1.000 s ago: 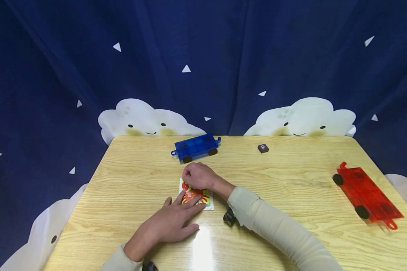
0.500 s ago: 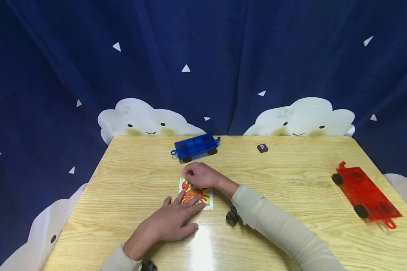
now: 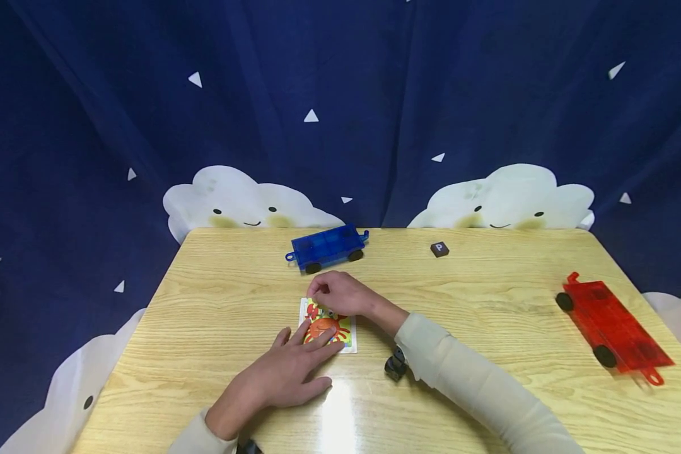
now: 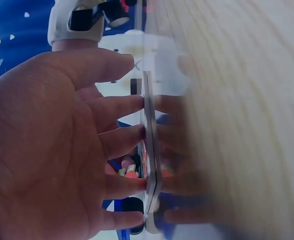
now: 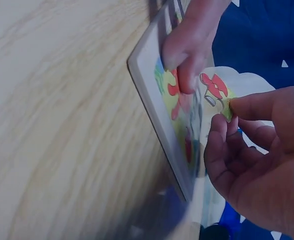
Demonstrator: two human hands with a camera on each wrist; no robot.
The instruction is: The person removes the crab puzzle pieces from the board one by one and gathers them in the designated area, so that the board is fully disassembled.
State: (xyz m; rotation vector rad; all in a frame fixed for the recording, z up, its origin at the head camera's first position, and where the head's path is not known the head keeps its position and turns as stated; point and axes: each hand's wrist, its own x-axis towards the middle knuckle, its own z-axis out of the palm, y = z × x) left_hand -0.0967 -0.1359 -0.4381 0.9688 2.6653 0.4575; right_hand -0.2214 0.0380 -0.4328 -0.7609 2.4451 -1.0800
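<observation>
A small jigsaw puzzle board [image 3: 349, 349] with a red crab on yellow lies at the middle of the table. My left hand [image 3: 286, 372] has its fingers spread, their tips resting on the board's near part; the left wrist view shows the fingertips against the thin board [image 4: 149, 135] edge-on. Over the board's far left part, my right hand [image 3: 340, 294] pinches a puzzle piece [image 5: 216, 89] between thumb and fingers. The piece, yellow with red claw shapes, stands tilted and raised off the board's face in the right wrist view. My fingers partly hide the crab picture.
Behind the board is a blue toy wagon [image 3: 328, 246] with black wheels. A small dark tile marked P [image 3: 439, 249] lies at the back, and a red toy wagon [image 3: 615, 325] stands at the right. A dark blue curtain [image 3: 374, 113] hangs behind the table [image 3: 215, 296].
My right hand has shifted slightly to the right, and more of the pinched puzzle piece shows below its fingers. The left hand stays in place on the board.
</observation>
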